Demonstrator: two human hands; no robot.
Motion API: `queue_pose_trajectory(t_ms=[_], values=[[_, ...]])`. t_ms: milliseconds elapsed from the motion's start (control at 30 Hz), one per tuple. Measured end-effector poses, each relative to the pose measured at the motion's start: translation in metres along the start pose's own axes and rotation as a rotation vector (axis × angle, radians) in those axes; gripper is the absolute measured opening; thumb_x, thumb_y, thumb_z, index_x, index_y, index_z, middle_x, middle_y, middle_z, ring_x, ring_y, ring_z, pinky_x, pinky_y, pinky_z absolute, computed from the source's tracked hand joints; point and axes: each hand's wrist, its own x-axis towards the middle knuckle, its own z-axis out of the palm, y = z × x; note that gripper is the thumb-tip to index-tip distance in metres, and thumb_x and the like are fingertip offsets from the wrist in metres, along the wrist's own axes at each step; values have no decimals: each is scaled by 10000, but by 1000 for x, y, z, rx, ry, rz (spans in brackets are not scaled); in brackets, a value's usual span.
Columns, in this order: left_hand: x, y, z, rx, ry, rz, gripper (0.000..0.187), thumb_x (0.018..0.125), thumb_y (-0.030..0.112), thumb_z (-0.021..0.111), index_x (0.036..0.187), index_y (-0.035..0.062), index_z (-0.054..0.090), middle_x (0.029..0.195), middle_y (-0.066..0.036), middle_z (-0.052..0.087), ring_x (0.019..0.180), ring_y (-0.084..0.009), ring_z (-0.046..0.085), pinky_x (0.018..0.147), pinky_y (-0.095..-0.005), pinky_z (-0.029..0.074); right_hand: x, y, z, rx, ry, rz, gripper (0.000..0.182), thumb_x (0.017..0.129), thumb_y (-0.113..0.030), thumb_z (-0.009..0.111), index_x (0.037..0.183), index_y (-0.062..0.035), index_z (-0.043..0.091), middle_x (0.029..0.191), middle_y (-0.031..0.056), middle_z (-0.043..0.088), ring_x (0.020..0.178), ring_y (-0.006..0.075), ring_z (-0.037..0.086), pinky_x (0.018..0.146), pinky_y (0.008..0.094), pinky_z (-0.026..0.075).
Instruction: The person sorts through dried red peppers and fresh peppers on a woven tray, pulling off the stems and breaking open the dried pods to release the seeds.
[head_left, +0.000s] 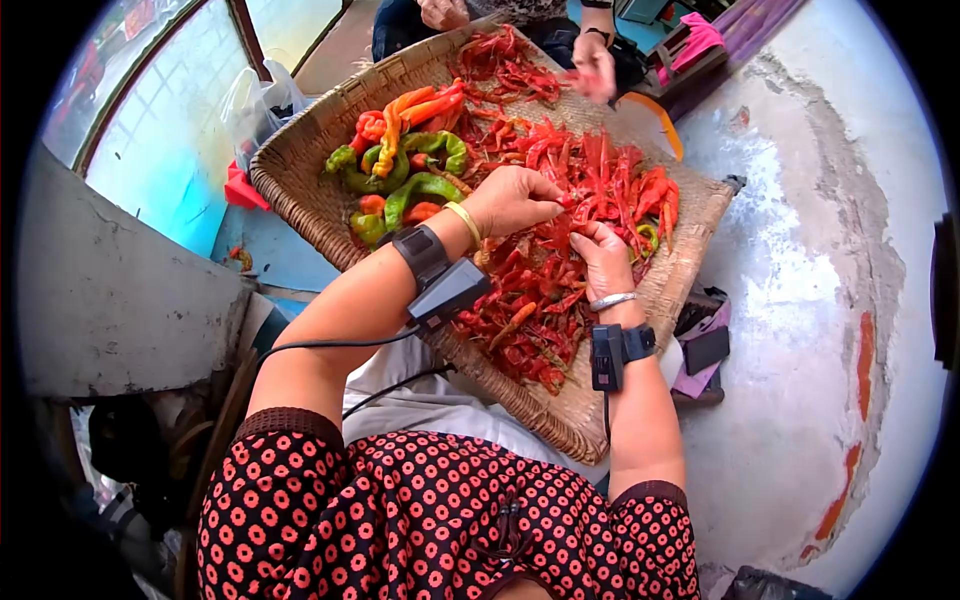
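My left hand [512,203] is closed in a pinch above the middle of a shallow woven basket [310,215]. Close to it, my right hand [606,262] also pinches, thumb and fingertips together. A red chili pepper [562,232] appears to be held between the two hands, its ends partly hidden by my fingers. Wrinkled dried red chilies [530,310] lie heaped under and around both hands. To the left of my left hand are fresh green peppers [425,190] and an orange pepper [392,135].
Across the basket sits another person, with one hand [592,68] blurred over its far right corner and the other hand [443,13] at the far edge. A white plastic bag [255,115] stands at the left. A black phone-like object [706,348] lies right of the basket.
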Motion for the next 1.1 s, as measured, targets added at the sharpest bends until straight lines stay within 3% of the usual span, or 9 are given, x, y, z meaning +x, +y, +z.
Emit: queue_pose_trajectory(t_ms=[133,267,333,400,467,600,933,1000,1100], values=[[8,-6,-6,56,46,-90,171,763,189,635,787,21,652,616,-24,594,575,-87,524,574,-250,448,-8,-2,-1,-176,-59,1,151,788,-24,596,933,13,575,814,-9,585,703,48,521,601,188,433],[27,-7,-28,-558,402,-126,227,850,184,576,993,7,571,839,4,597,667,-74,547,592,-220,465,-16,-4,1,-254,-59,-59,166,782,-44,612,928,25,569,773,-20,574,673,39,515,581,186,426],[26,-5,-31,-536,397,-142,319,866,237,553,1085,7,521,913,-12,594,681,-101,563,586,-232,475,-16,-8,1,-233,-64,-65,160,786,-51,608,923,21,570,768,-20,576,667,38,516,575,185,428],[21,-2,-22,-211,323,-266,337,872,285,538,1089,27,546,907,-21,605,683,-97,560,589,-234,474,-17,-17,0,-188,-42,38,156,795,-59,596,932,15,578,771,-18,581,663,38,520,576,184,432],[13,14,-13,-106,-26,-338,389,863,321,551,1116,26,556,905,-41,617,727,-93,563,638,-231,466,-14,-16,-2,-188,-39,-23,147,808,-58,579,939,6,586,786,-16,587,673,41,526,583,183,436],[2,-8,13,110,-363,-50,397,848,324,576,1073,-3,562,829,-29,608,765,-82,539,700,-240,458,-12,-9,-4,-10,-11,-21,139,814,-36,565,947,-4,588,830,-12,595,701,43,531,618,176,433],[-1,2,1,110,-509,-323,191,814,222,626,827,32,622,668,17,577,628,-51,499,573,-219,427,-21,-16,-1,-124,27,16,81,835,-68,538,877,-11,579,754,6,590,616,53,543,530,177,425],[4,3,-12,10,-332,-335,179,829,221,606,819,43,624,640,13,563,630,-53,514,568,-203,432,-20,-19,-8,-35,77,-4,72,845,-82,524,852,-28,571,726,3,584,601,56,540,508,176,419],[19,3,-28,-368,187,-175,260,877,249,536,1034,42,546,766,0,574,656,-77,538,569,-204,442,-21,-27,-11,-43,70,-3,68,849,-93,525,827,-45,568,706,-9,577,587,51,533,505,176,415]])
